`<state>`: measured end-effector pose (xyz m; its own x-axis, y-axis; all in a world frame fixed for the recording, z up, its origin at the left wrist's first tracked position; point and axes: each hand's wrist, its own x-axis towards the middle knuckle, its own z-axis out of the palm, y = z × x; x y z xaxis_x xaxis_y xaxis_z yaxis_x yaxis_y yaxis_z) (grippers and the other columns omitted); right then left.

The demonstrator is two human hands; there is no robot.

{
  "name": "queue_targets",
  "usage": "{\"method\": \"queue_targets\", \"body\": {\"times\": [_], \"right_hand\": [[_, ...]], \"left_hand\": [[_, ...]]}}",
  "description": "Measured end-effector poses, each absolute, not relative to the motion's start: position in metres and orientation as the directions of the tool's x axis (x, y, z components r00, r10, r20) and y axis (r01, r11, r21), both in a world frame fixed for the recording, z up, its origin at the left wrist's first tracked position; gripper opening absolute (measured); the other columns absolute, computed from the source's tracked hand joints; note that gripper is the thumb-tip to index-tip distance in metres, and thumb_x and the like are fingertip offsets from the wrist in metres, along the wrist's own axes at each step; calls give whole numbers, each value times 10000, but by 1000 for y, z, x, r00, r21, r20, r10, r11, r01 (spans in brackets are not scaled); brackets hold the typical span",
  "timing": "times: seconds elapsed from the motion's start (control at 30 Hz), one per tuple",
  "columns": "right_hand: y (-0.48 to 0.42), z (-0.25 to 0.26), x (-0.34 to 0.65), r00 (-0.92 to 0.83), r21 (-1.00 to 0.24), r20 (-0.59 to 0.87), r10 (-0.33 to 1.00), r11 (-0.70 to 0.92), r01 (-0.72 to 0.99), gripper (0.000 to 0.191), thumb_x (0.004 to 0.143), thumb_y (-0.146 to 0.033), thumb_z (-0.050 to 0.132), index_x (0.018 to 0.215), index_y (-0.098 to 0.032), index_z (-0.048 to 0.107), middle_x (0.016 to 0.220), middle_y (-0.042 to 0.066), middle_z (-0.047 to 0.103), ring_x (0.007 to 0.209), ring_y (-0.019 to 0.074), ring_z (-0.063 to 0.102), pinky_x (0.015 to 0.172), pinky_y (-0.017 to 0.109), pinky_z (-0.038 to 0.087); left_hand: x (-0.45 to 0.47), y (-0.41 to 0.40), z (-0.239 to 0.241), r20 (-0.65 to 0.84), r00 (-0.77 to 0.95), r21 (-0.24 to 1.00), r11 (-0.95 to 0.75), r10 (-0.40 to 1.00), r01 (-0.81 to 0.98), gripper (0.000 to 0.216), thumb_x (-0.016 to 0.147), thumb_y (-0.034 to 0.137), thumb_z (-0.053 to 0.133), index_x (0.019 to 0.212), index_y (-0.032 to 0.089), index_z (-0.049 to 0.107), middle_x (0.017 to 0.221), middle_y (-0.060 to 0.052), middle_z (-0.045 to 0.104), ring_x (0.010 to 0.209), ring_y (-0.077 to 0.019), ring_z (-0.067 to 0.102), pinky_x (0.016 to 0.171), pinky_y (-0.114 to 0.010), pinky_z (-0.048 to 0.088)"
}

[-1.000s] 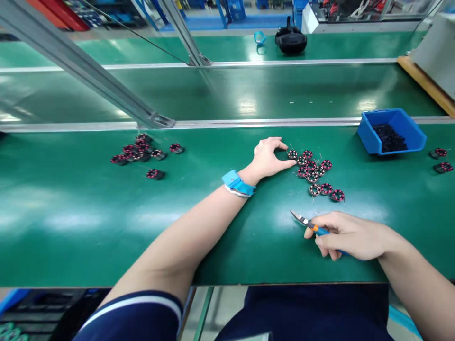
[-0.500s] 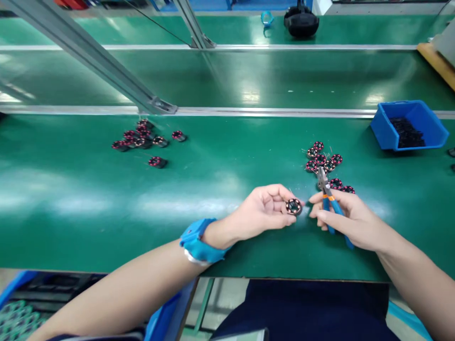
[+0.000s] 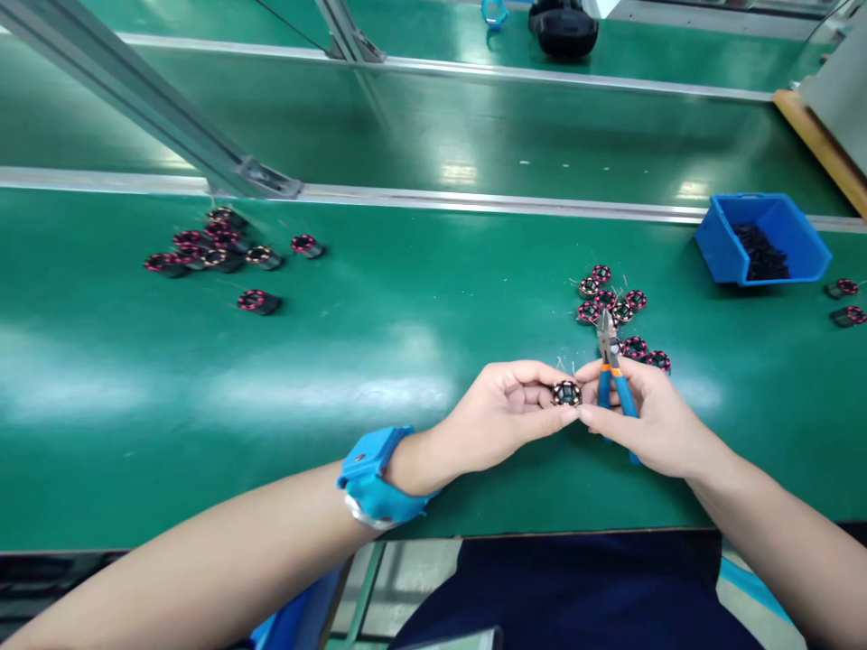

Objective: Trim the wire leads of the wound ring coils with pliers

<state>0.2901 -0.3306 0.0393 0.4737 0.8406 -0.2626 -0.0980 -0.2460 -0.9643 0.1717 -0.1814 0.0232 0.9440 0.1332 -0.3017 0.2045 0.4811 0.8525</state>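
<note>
Between the thumb and fingers of my left hand is a small round motor stator, black with copper windings and thin wire ends sticking up. My right hand is closed around a pair of cutting pliers with blue and orange handles, jaws pointing away from me. Its thumb and fingertips reach the right side of the stator. Just beyond the pliers lies a group of similar stators with red and copper windings and loose wire ends.
A second heap of stators lies far left on the green table. A blue bin of small black parts stands at right, with two stators beyond it. A metal frame post rises at the left.
My right hand has moved left with the pliers, bringing its fingertips to the stator. The stator has tilted in my left hand. The whole view has shifted slightly.
</note>
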Motion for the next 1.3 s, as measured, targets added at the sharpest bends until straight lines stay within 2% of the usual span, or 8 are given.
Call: {"method": "queue_targets", "body": {"times": [0.17,0.37,0.53,0.63,0.87,1.03,1.17,1.3], "right_hand": [[-333,36,287,560,-970,-242,793,-214,-117,331,734,-300,724,994,-167,568,887,43,657,697,121,611,659,285,530],[-327,34,269,628,-989,-92,773,-144,32,267,757,-191,691,988,-187,558,812,7,647,690,118,610,658,275,538],[-326,36,273,623,-992,-39,781,-107,72,154,777,-135,642,895,-186,556,728,-16,630,648,108,610,622,252,529],[-329,42,284,698,-998,-20,716,-59,32,168,763,-165,668,884,-185,552,709,-25,626,615,98,595,584,235,512],[-334,43,282,562,-971,-212,800,-237,-30,276,714,-197,730,937,-177,568,806,7,660,663,111,601,649,270,523],[-325,41,275,532,-986,-119,839,-162,34,151,758,-135,652,871,-177,561,733,-22,617,640,96,582,628,248,499],[-327,45,286,632,-998,-54,773,-47,-28,161,752,-153,670,863,-178,556,713,-31,613,620,86,574,596,226,488],[-333,48,292,589,-984,-179,788,-151,-97,244,711,-167,725,905,-171,575,729,-28,624,611,80,561,590,221,482]], "left_hand": [[168,-179,24,-341,936,887,360,84,291,350,647,159,796,959,110,647,752,-11,672,680,-95,618,658,-225,498],[167,-183,31,-341,939,932,151,49,330,267,679,192,758,910,103,657,650,22,600,586,-75,550,568,-199,447],[167,-185,37,-372,928,921,131,8,368,260,668,178,752,897,99,657,622,39,567,545,-59,502,541,-192,426],[166,-184,36,-388,921,914,138,20,382,304,653,177,762,926,97,654,638,30,590,556,-64,516,548,-197,430],[166,-183,35,-338,941,931,148,15,333,255,695,190,745,886,118,593,659,36,591,574,-63,532,552,-191,429],[166,-184,36,-329,944,939,115,14,325,264,697,188,746,831,133,525,662,40,583,574,-64,529,550,-196,432],[165,-183,37,-374,927,922,103,-9,373,289,674,188,758,848,124,536,639,45,566,570,-69,530,554,-205,429],[165,-181,37,-386,922,911,154,-11,383,303,669,185,761,867,123,539,646,48,566,567,-61,521,556,-200,431]]}}
